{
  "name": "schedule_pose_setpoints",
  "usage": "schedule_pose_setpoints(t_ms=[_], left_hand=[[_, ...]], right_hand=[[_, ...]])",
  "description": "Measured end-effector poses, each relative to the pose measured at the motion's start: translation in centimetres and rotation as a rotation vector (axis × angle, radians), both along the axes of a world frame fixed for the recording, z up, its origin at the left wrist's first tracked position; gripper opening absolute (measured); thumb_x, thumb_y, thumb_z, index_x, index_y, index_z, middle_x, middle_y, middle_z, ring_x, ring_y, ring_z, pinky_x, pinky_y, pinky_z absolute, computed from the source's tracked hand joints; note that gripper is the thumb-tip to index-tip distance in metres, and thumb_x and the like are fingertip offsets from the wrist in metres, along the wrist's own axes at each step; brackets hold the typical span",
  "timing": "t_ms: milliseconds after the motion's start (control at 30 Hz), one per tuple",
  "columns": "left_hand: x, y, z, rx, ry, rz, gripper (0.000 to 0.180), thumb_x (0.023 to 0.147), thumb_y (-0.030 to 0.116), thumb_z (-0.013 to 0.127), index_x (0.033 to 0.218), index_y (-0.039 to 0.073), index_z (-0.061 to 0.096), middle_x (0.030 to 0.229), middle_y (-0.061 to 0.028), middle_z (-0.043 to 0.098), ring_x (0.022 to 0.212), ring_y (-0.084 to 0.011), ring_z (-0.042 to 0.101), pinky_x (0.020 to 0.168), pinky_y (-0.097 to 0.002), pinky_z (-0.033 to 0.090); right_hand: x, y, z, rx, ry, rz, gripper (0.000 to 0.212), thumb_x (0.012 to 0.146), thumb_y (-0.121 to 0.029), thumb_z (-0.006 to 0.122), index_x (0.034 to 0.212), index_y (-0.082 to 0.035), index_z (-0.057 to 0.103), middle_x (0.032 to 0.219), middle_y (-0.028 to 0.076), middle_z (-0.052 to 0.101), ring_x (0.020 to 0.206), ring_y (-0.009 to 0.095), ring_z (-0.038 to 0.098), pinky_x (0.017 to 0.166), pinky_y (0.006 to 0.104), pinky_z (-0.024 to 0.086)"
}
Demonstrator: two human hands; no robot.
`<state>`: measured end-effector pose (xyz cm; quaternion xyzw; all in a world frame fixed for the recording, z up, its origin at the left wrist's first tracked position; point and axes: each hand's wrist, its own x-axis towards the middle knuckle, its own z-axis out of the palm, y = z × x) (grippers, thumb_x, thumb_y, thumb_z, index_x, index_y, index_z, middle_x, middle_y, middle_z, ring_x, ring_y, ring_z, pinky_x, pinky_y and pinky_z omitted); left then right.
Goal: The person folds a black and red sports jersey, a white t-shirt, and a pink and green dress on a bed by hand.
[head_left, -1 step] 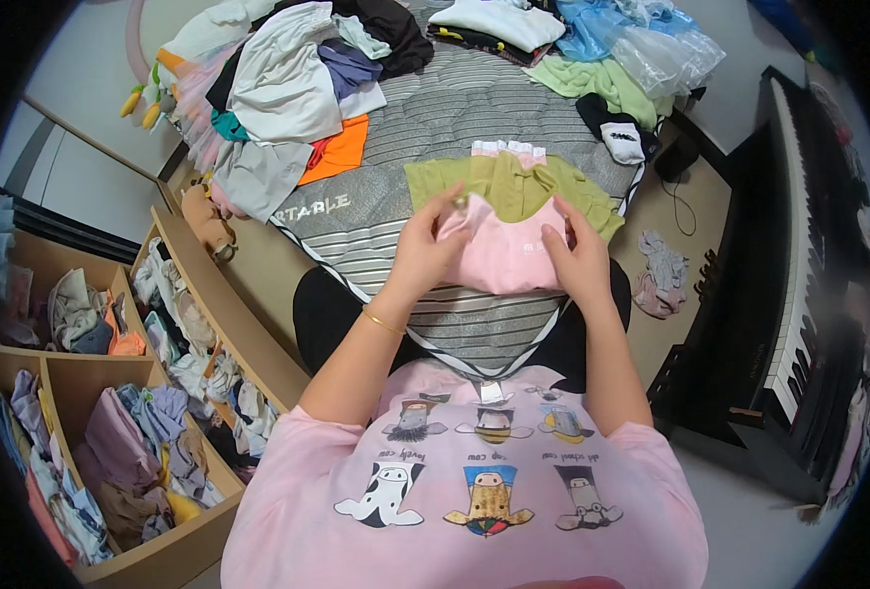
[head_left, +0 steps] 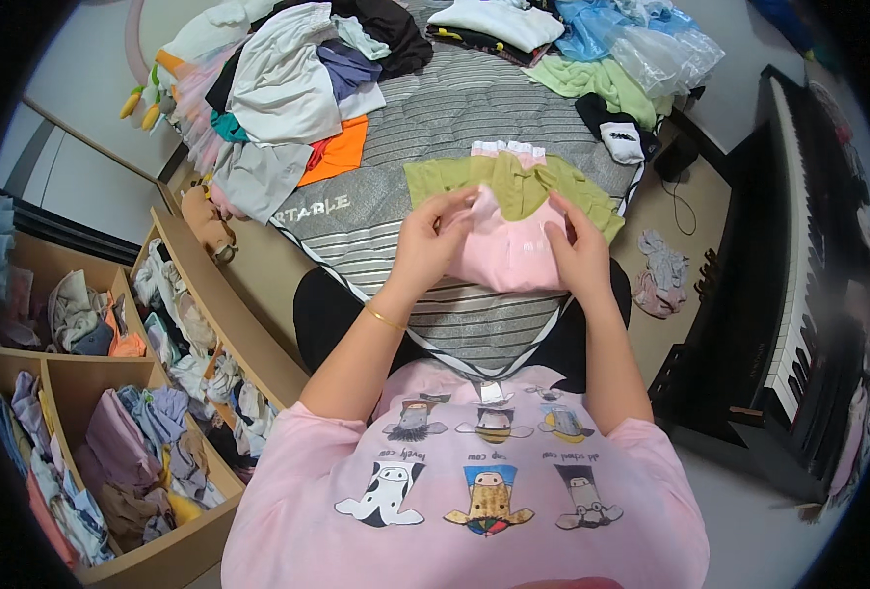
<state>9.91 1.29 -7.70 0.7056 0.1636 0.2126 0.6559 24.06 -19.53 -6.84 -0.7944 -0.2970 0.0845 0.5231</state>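
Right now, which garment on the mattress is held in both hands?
The pale pink garment, gripped by left hand and right hand; the olive-green one lies flat beyond.

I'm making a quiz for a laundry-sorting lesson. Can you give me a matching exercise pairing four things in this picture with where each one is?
Things:
1. pink garment
2. green garment
3. orange cloth
4. piano

Places:
A. in the clothes pile, top left
B. along the right side
C. between both hands
D. spread flat beyond the hands

Pairs: 1-C, 2-D, 3-A, 4-B
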Motion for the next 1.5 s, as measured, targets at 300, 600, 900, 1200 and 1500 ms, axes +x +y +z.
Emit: schedule_pose_setpoints(t_ms=[300, 600, 900, 1200, 1500], left_hand=[[7.3, 1.6, 1.6, 0.987, -0.034, 0.335, 0.049, 0.090, 0.006, 0.067, 0.139, 0.008, 0.060, 0.142, -0.0215, 0.055, 0.124, -0.0328, 0.059, 0.102, -0.0436, 0.047], [7.2, -1.0, -4.1, 1.175, 0.281, 0.198, 0.067, 0.097, 0.049, 0.054, 0.150, 0.009, 0.051, 0.164, -0.0234, 0.030, 0.154, -0.0389, 0.024, 0.123, -0.0581, 0.019], [7.3, 3.3, -3.2, 0.824, 0.110, 0.330, 0.052, 0.077, 0.022, 0.081, 0.121, 0.000, 0.064, 0.113, -0.0213, 0.067, 0.102, -0.0322, 0.064, 0.092, -0.0411, 0.052], [0.5, 6.0, -1.5, -0.432, 0.153, 0.036, 0.058, 0.107, 0.050, 0.046, 0.133, -0.001, 0.056, 0.109, -0.0114, 0.067, 0.085, -0.0157, 0.067, 0.064, -0.0296, 0.056], [-12.7, -1.3, 1.0, -0.442, 0.330, -0.132, 0.056, 0.100, 0.023, 0.066, 0.144, 0.000, 0.041, 0.118, -0.0091, 0.063, 0.101, -0.0140, 0.063, 0.079, -0.0271, 0.052]], right_hand=[[6.4, 4.1, -0.2, -0.182, -0.543, -0.263, 0.037, 0.093, -0.011, 0.066, 0.130, -0.008, 0.067, 0.114, 0.017, 0.063, 0.111, 0.036, 0.060, 0.095, 0.0460, 0.048], [5.9, 5.0, -6.4, -0.427, -0.628, -0.081, 0.050, 0.101, -0.037, 0.056, 0.142, -0.010, 0.059, 0.158, 0.019, 0.042, 0.147, 0.040, 0.036, 0.122, 0.0529, 0.027], [5.1, 0.2, -2.7, -0.384, -0.340, -0.200, 0.025, 0.092, -0.024, 0.067, 0.103, -0.001, 0.071, 0.103, 0.018, 0.068, 0.098, 0.039, 0.060, 0.089, 0.0485, 0.047], [-6.2, 3.2, 3.1, -0.135, -0.543, 0.743, 0.017, 0.082, -0.013, 0.073, 0.093, -0.004, 0.064, 0.109, 0.015, 0.068, 0.108, 0.033, 0.064, 0.093, 0.0442, 0.050], [-2.6, -4.0, -0.6, -0.305, -0.578, 0.020, 0.041, 0.077, -0.001, 0.065, 0.118, -0.008, 0.068, 0.141, 0.017, 0.054, 0.133, 0.040, 0.048, 0.111, 0.0481, 0.040]])
